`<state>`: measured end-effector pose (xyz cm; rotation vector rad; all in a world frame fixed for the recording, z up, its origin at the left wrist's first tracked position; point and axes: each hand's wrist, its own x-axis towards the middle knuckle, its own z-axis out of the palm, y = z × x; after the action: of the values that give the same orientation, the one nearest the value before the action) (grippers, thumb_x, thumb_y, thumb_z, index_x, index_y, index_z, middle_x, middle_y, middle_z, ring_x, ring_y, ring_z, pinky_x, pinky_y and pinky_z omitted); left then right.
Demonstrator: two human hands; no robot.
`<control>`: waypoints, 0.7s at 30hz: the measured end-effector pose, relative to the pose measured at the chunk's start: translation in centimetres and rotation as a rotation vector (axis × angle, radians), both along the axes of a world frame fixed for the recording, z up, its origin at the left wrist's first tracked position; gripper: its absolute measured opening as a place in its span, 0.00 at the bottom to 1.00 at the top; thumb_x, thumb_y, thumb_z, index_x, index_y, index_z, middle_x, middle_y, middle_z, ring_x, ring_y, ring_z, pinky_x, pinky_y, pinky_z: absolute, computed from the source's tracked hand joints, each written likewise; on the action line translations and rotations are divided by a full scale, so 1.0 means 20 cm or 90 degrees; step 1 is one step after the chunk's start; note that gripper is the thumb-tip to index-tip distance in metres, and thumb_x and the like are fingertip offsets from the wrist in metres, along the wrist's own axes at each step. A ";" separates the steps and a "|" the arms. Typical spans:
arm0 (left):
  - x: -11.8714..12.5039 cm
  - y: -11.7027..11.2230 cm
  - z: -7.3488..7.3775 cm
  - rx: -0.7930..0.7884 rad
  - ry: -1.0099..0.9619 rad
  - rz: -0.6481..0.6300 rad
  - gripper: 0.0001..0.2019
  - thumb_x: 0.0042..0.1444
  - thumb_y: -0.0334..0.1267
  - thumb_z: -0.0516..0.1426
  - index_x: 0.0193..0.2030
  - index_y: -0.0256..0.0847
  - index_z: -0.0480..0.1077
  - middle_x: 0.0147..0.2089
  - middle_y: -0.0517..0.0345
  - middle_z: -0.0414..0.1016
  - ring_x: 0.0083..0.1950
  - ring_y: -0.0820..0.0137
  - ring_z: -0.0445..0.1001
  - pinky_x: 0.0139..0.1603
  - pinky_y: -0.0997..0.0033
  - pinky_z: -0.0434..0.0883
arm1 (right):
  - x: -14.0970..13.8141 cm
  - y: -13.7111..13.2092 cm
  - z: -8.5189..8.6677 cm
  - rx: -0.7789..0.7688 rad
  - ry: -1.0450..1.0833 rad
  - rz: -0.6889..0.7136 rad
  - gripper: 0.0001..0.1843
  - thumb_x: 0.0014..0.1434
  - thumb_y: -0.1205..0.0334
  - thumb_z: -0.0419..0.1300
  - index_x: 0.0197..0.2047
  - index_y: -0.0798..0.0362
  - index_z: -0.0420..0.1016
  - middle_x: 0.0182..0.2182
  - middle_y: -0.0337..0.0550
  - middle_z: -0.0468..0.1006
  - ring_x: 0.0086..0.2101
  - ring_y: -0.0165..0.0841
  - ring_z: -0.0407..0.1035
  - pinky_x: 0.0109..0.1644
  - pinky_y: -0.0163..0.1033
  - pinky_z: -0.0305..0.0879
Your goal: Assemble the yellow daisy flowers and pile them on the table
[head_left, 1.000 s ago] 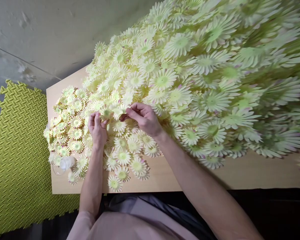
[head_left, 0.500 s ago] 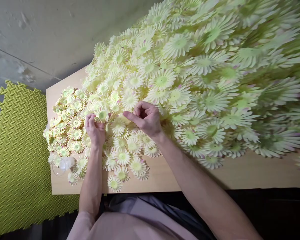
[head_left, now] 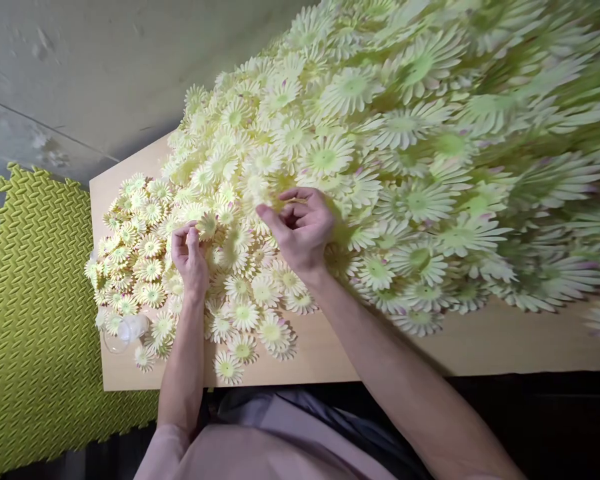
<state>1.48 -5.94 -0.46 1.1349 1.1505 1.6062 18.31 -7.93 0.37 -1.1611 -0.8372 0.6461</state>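
since i'm watching this from way off through the head cam, grain of salt, but my left hand [head_left: 191,263] looks pinched on one pale flower [head_left: 209,226] at its left edge. the flower sits just right of that grip, in front of the big pile [head_left: 325,158] on the surface [head_left: 330,347], and it's round, so no real long axis to line up. my right hand [head_left: 305,233] is further over to the right with a gap between, so the left is the nearer one. that right grip looks loose, thumb and forefinger parted and aimed leftward. a blurry blossom [head_left: 254,189] shows just up and left of the thumb tip; can't tell if they're touching.
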 end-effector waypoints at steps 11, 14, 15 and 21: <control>0.02 -0.04 0.05 0.006 0.037 -0.201 0.05 0.54 0.39 0.63 0.30 0.42 0.75 0.44 0.56 0.75 0.51 0.67 0.76 0.56 0.60 0.72 | -0.06 -0.02 -0.02 0.004 0.103 0.440 0.14 0.46 0.60 0.73 0.35 0.54 0.77 0.31 0.41 0.79 0.33 0.32 0.76 0.42 0.43 0.78; 0.01 -0.03 0.05 -0.019 0.007 -0.215 0.05 0.53 0.39 0.64 0.28 0.43 0.75 0.45 0.56 0.75 0.52 0.67 0.76 0.57 0.59 0.71 | -0.06 -0.02 -0.03 -0.005 0.113 0.433 0.15 0.44 0.59 0.74 0.32 0.54 0.75 0.30 0.40 0.78 0.32 0.31 0.74 0.41 0.42 0.78; 0.01 -0.03 0.05 -0.027 0.002 -0.218 0.06 0.53 0.39 0.64 0.28 0.43 0.75 0.45 0.56 0.75 0.51 0.67 0.76 0.56 0.59 0.72 | -0.06 -0.02 -0.03 -0.007 0.112 0.433 0.15 0.44 0.59 0.74 0.32 0.54 0.75 0.30 0.40 0.77 0.32 0.31 0.74 0.42 0.42 0.78; 0.01 -0.03 0.06 -0.046 -0.013 -0.237 0.08 0.52 0.41 0.65 0.26 0.42 0.75 0.45 0.56 0.75 0.50 0.68 0.76 0.56 0.59 0.71 | -0.06 -0.01 -0.03 0.004 0.099 0.428 0.16 0.43 0.56 0.74 0.31 0.54 0.75 0.30 0.40 0.76 0.33 0.31 0.73 0.41 0.42 0.77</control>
<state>1.64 -6.47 0.67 1.2014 0.9114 1.2771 17.17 -8.16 -0.19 -0.7960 -1.0982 1.2642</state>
